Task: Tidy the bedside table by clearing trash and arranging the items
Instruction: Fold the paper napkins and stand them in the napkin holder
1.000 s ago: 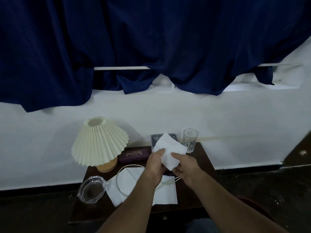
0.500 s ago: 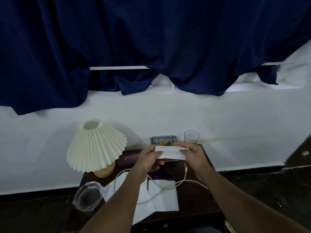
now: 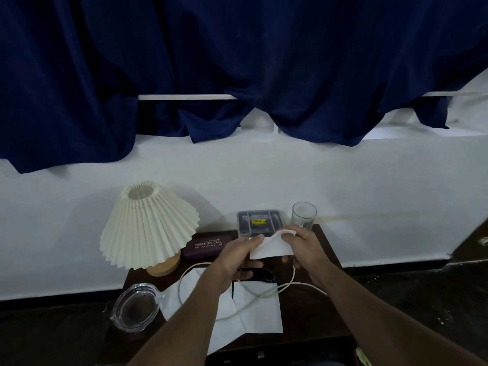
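L hand (image 3: 237, 256), R hand (image 3: 307, 248): pinch-grip, tissue (image 3: 272, 250)?

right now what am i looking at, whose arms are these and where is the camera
No machine here: a person wears one camera on the head, looking down at their own arms. The left hand and right hand together hold a folded white tissue above a dark bedside table, each grip a pinch near its upper edge. On the table: a pleated lamp, a purple spectacle case, a grey compartment box, a drinking glass, a glass ashtray, more flat tissues and a white cable lying over them.
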Tool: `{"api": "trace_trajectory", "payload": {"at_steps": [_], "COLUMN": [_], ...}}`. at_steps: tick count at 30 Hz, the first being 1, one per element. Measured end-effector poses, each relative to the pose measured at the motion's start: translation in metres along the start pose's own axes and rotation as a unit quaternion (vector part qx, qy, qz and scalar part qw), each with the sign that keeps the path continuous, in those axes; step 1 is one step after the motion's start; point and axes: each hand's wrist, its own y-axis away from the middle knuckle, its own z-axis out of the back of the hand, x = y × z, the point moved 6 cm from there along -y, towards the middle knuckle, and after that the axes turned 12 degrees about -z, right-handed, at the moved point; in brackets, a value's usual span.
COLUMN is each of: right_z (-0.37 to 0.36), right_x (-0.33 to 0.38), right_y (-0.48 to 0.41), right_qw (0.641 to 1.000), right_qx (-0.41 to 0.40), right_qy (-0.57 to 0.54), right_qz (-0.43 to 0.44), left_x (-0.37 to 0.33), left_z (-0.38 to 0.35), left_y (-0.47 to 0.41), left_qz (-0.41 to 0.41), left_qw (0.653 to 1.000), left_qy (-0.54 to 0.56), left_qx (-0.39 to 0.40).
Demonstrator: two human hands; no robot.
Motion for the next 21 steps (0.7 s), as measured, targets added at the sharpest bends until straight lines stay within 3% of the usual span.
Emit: {"api": "trace_trajectory", "payload": {"at_steps": [9,16,21], "right_z": [-0.003,-0.001,0.004], "right_x": [0.002,-0.003,0.009], "right_y": [0.004,-0.010,-0.022], "right_qw": [1.000,0.997,0.997], "right_qx": [0.011,0.021,-0.048], "right_qy": [0.005,-0.053,-0.015], "right_qz": [-0.002,-0.058,-0.057], "left_x": [0.011,0.016,0.007], "left_z": [0.003,0.010,0.008], "left_y": [-0.007,-0.018,-0.035], "left_qz": [0.012,-0.014,-0.059], "left_qw": [0.999,0.998,0.994], "left_qy": [0.027,0.014,-0.034], "left_qx": [-0.036,-0.063,-0.090]}}
